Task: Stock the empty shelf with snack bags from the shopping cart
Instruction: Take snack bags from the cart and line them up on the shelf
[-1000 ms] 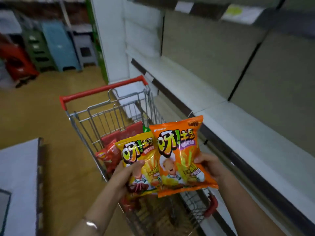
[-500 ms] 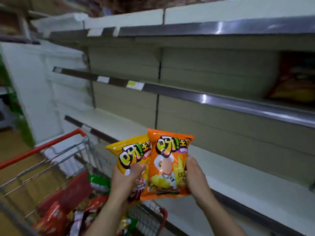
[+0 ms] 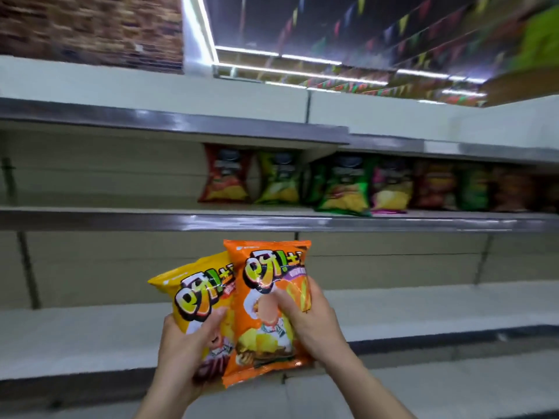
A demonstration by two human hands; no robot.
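Observation:
I hold two snack bags upright in front of the shelving. My left hand (image 3: 187, 355) grips a yellow snack bag (image 3: 193, 294) from its lower left, thumb across its front. My right hand (image 3: 311, 325) grips an orange snack bag (image 3: 266, 285), which overlaps the yellow one, thumb on its front and fingers round its right edge. Behind the bags a bare white shelf (image 3: 90, 337) runs across the view. The shopping cart is out of view.
The shelf above (image 3: 121, 220) has a metal front rail; its left part is bare. Several chip bags (image 3: 341, 186) stand in a row on its right part. Another shelf (image 3: 151, 116) sits higher up, with the ceiling lights above it.
My view has swung up from the cart to the shelves; the cart has left the frame. Both bags have stayed in my hands and rose toward the shelving. My right thumb now lies on the orange bag's front.

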